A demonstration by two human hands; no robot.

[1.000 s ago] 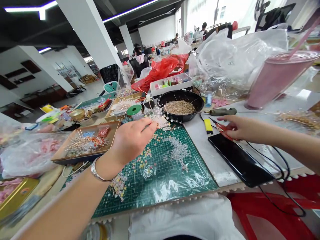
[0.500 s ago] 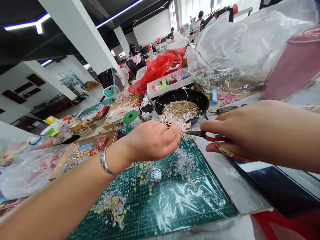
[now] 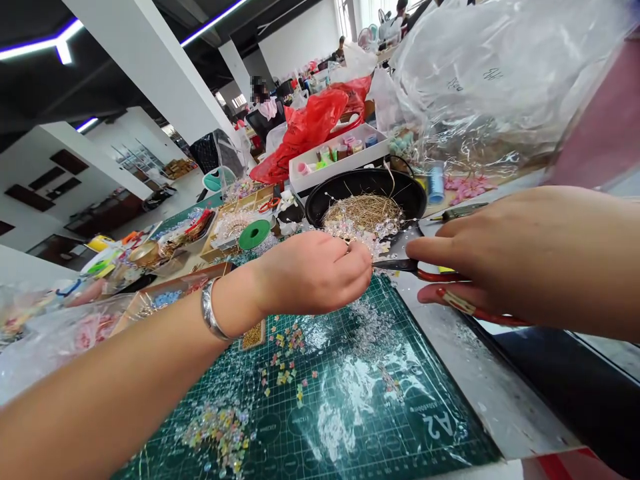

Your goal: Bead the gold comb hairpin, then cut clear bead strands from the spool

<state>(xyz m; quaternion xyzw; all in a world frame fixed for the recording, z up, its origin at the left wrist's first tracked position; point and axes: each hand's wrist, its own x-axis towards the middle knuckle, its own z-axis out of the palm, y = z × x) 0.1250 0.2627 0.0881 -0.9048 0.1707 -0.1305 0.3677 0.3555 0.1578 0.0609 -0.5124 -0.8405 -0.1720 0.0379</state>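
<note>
Over the far part of the green mat (image 3: 420,387), the left hand (image 3: 315,273) is bunched in a tight pinch, apparently on beadwork (image 3: 356,233) just short of the black bowl (image 3: 414,195). To the right, the right hand (image 3: 525,253) curls around red-handled pliers (image 3: 400,265), tips beside the left fingertips. The beadwork looks light and fragile, best pinched at its base; the pliers seem stiff, best held by their handles.
</note>
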